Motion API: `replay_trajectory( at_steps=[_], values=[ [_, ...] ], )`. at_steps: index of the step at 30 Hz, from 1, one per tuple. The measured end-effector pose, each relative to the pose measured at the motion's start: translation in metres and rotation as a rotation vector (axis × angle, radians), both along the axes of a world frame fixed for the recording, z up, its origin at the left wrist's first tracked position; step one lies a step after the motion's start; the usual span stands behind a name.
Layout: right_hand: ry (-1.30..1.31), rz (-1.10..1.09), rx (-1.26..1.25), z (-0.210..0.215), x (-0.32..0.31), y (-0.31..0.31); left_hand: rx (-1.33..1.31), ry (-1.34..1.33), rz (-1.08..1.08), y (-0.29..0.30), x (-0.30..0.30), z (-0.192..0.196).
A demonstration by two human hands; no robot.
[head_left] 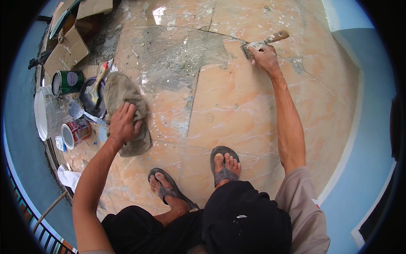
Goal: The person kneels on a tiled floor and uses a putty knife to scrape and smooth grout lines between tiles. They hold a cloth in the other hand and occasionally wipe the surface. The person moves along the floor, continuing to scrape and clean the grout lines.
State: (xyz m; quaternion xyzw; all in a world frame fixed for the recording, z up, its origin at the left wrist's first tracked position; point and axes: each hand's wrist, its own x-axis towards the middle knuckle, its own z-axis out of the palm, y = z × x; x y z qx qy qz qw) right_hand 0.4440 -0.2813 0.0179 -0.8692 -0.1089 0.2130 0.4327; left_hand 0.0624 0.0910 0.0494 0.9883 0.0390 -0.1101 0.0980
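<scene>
We are pinching a scraper (277, 37) in our right hand (267, 59), the fingers closing around its metal end while the worn wooden handle is pointing out to the right. Its blade is meeting the floor near the far edge of a grey, gritty patch. Our left hand (124, 122) is curling its fingers into a grey cloth (120, 91), a thick, fuzzy, rumpled piece that is lying on the floor at our left, beside the painting gear.

Around that cloth we are seeing a dark, paint-crusted container (89, 103) with a brush (100, 76) resting in it, a cylindrical green can (71, 82), a red-and-white can (78, 131) lying on its side and a round, translucent plastic tub (43, 113). Farther up, a torn brown cardboard box (67, 53) is spreading its stiff flaps.

Beneath us, glossy peach tiles (237, 106) are showing pale marbled veins and dark joints, with dust, crumbs and white paint specks scattering over them. We are planting our feet in dark rubbery sandals (226, 151). Smooth light-blue walls (359, 182) are edging the floor on both sides, bending with the lens.
</scene>
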Motion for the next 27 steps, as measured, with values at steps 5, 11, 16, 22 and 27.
replay_trajectory(
  at_steps=[5, 11, 16, 22, 27],
  values=[
    [-0.022, 0.052, 0.195, -0.027, -0.018, 0.001, -0.044, -0.056, -0.004, -0.002, 0.000, -0.001],
    [-0.015, -0.063, 0.164, -0.025, -0.023, -0.003, 0.003, -0.011, 0.005, -0.003, 0.001, -0.001],
    [0.003, -0.066, 0.074, -0.017, -0.003, -0.013, -0.044, -0.028, 0.020, -0.004, -0.001, -0.002],
    [-0.052, -0.099, 0.081, -0.020, -0.004, -0.014, -0.044, -0.055, 0.009, -0.003, 0.004, -0.001],
    [-0.088, 0.052, 0.161, -0.014, -0.021, -0.005, -0.050, -0.009, 0.024, 0.000, -0.002, -0.002]
  ],
)
